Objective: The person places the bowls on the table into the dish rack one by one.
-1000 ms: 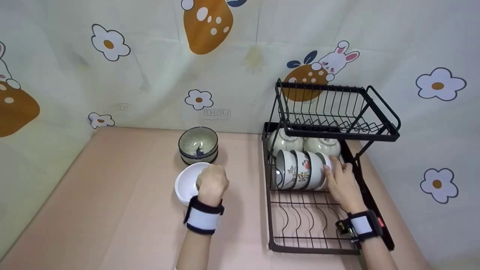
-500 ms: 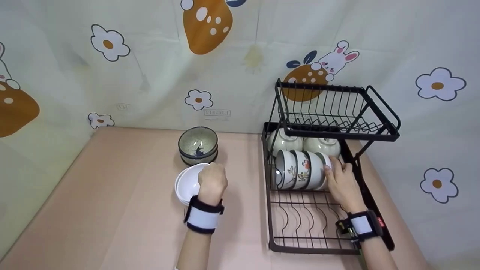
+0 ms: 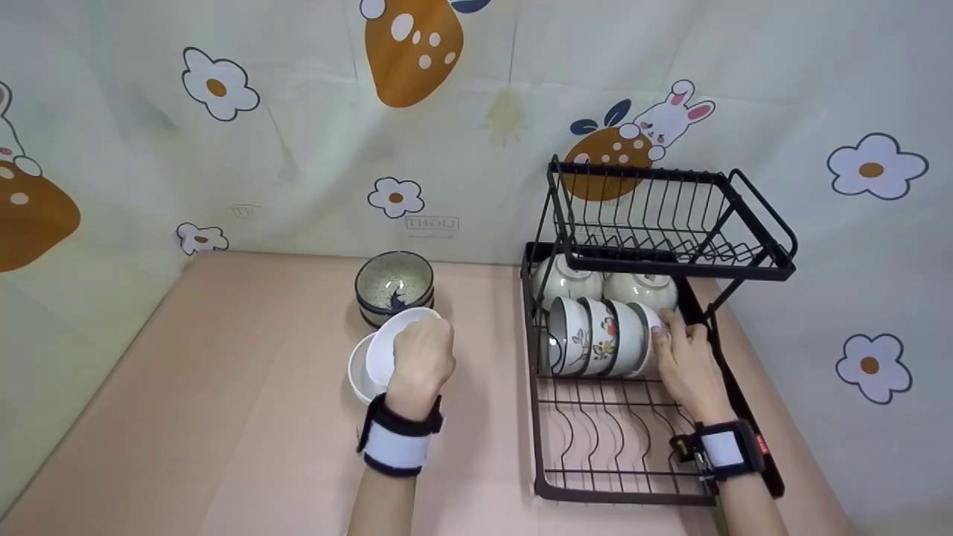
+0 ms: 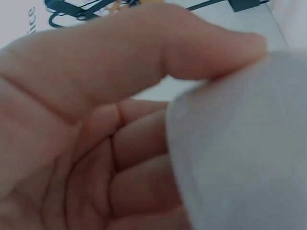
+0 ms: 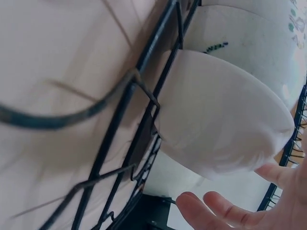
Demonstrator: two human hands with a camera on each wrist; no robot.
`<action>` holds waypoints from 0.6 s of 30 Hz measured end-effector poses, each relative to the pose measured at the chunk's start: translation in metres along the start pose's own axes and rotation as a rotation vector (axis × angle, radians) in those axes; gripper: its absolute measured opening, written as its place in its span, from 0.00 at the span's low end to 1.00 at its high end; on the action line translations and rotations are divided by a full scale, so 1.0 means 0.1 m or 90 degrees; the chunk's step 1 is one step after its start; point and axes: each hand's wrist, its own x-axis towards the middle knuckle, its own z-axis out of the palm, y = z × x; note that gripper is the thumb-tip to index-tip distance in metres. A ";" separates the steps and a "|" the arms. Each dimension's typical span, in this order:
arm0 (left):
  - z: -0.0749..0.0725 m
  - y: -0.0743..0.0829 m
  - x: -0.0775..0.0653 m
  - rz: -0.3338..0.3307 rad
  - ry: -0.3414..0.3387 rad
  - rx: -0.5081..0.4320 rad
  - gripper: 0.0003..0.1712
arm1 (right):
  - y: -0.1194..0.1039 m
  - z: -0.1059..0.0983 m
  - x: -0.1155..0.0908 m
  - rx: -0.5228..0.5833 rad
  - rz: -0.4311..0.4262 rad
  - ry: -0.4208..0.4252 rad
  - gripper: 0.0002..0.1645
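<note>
My left hand [image 3: 423, 361] pinches the rim of a small white bowl [image 3: 383, 356], tilted above another white bowl [image 3: 357, 376] on the table. In the left wrist view the thumb lies along the edge of the held white bowl [image 4: 240, 143], fingers curled on its other side. My right hand [image 3: 692, 368] is in the dish rack beside a white bowl [image 3: 651, 350] standing on edge at the right end of a row. The right wrist view shows loosely spread fingers, one fingertip right at the rim of that white bowl [image 5: 220, 115].
Several dark-rimmed floral bowls [image 3: 601, 339] stand on edge in the black two-tier rack [image 3: 536, 447]. Behind them sit two upside-down bowls [image 3: 642, 292]. The rack's upper tier [image 3: 674, 264] overhangs the back. Speckled grey bowls [image 3: 394, 279] are stacked behind the white ones on the table.
The left hand has lifted and tilted the top white bowl off the one under it. The right hand has shifted slightly right, its fingers loosening from the white bowl in the rack.
</note>
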 end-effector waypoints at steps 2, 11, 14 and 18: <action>-0.02 0.02 -0.01 0.025 0.015 -0.006 0.03 | 0.00 -0.01 0.00 0.001 -0.001 0.004 0.32; -0.08 0.09 -0.01 0.214 0.124 -0.004 0.08 | 0.00 -0.03 0.00 0.004 0.007 0.006 0.32; -0.08 0.10 0.00 0.275 0.126 -0.017 0.09 | -0.02 -0.04 0.00 0.003 0.007 0.011 0.32; -0.06 0.13 0.01 0.338 0.108 -0.042 0.05 | -0.06 -0.06 -0.01 0.002 -0.018 0.063 0.31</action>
